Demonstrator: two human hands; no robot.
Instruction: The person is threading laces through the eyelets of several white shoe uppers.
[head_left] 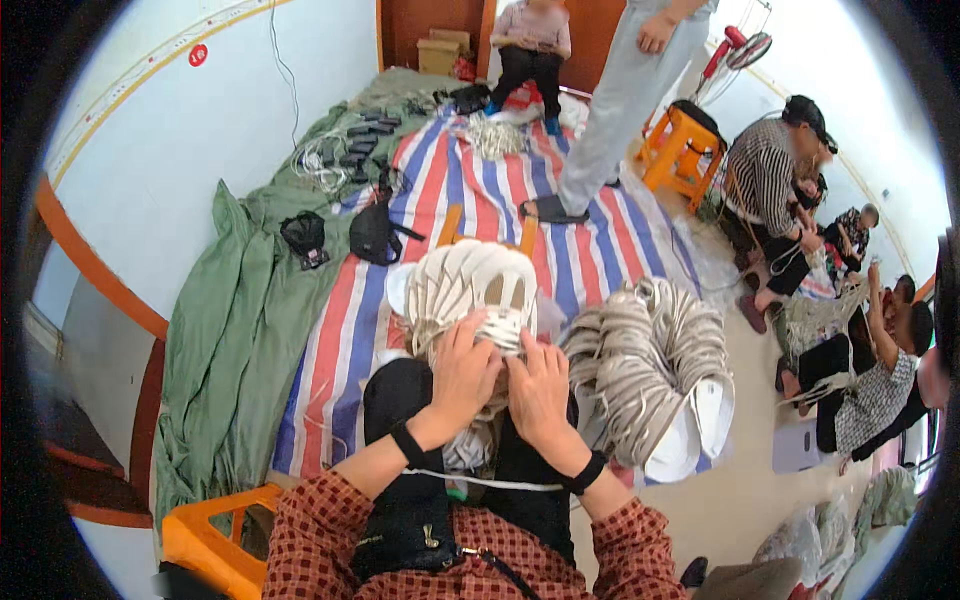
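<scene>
- Head view: my left hand (465, 372) lies with bent fingers over the near part of a white shoe upper with a tan opening (502, 322), above my lap; what its fingertips pinch, I cannot tell.
- My right hand (540, 388) comes in from the other side, fingers curled close to the left's; whether it pinches a lace is too small to make out.
- That upper sits by a fanned stack of off-white shoe uppers (440, 285), in front of my knees.
- To the right stands a curved double row of off-white laced uppers (592, 372).
- I judge the step to be lace work on this upper; the next move calls for one hand steadying it while the other's fingertips guide lace.
</scene>
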